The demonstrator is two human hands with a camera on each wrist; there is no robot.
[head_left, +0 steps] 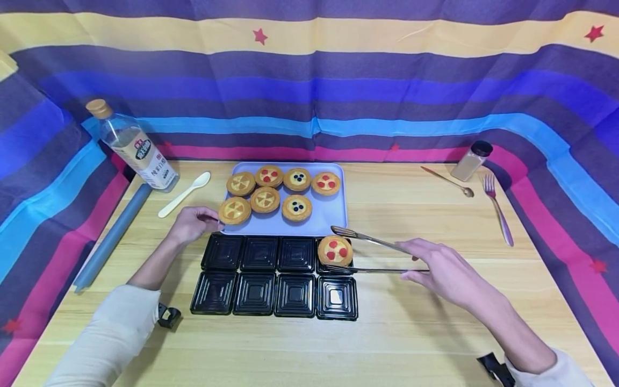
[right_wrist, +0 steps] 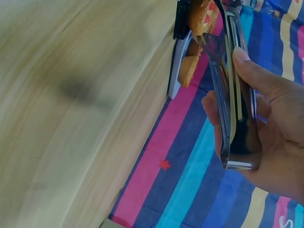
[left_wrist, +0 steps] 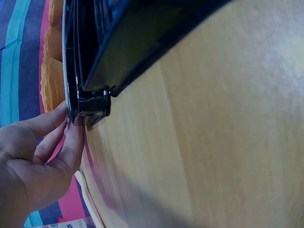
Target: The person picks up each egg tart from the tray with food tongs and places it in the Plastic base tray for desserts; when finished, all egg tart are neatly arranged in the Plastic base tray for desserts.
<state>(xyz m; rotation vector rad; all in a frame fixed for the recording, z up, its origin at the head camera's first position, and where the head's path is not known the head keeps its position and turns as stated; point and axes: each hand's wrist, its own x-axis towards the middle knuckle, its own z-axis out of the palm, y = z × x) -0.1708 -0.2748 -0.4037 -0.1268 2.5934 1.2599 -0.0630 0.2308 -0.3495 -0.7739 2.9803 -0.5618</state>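
The right hand point(head_left: 442, 269) holds tongs point(head_left: 372, 240) around one tart point(head_left: 335, 250) (with red pieces), and the left hand point(head_left: 190, 224) pinches a tray point(head_left: 325, 213).

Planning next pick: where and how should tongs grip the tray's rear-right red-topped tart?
Probably grip that tart by its crust, front and back, tongs from the right: a blue-topped tart crowds its left; other sides look open.
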